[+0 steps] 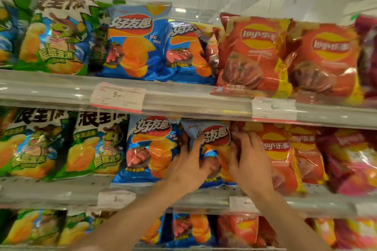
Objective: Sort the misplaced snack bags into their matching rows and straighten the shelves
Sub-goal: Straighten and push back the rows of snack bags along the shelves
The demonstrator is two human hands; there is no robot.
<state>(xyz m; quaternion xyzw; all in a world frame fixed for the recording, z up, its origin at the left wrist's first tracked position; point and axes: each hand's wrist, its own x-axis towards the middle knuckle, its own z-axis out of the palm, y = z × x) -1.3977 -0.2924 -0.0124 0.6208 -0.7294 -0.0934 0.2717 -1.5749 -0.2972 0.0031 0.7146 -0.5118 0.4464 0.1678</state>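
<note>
Blue bag [214, 149]: on the middle shelf [183, 199], tilted, wedged between another blue bag [151, 149] and a red bag [279, 159].
Left hand [186, 171]: fingers curled round the tilted bag's left edge.
Right hand [250, 165]: fingers curled against its right edge, beside the red bag.
Price tag [241, 203]: on the rail below the hands.

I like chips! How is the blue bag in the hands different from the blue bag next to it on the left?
The held bag tilts; the left bag stands straight. The left hand and right hand cover the held bag's lower part; the left bag shows fully. Both share the same blue design on the middle shelf.
</note>
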